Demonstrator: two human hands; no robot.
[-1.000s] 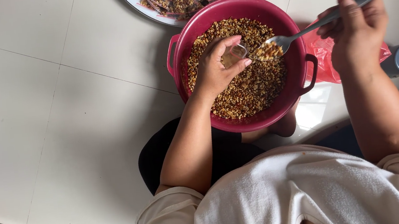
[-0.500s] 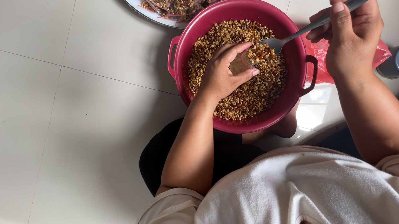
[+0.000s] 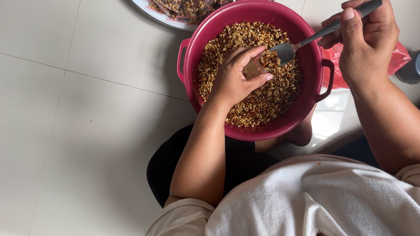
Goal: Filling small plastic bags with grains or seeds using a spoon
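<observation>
**Spoon tipped at the little bag**

Since the earlier frames our spoon [image 3: 286, 50] has moved leftward, its bowl now at the mouth of the small clear bag [image 3: 254, 67].

From the head camera, our left hand [image 3: 234, 78] has its fingers curled around that bag, over the red basin [image 3: 312, 43] of roasted nuts [image 3: 250, 103] on the tiled floor [image 3: 37, 127]. Our right hand [image 3: 367, 42] has its fingers closed on the grey handle. We judge the bag light, limp and slippery, best pinched near its rim. Filled bags lie on a tray [image 3: 147, 6] beyond.
</observation>
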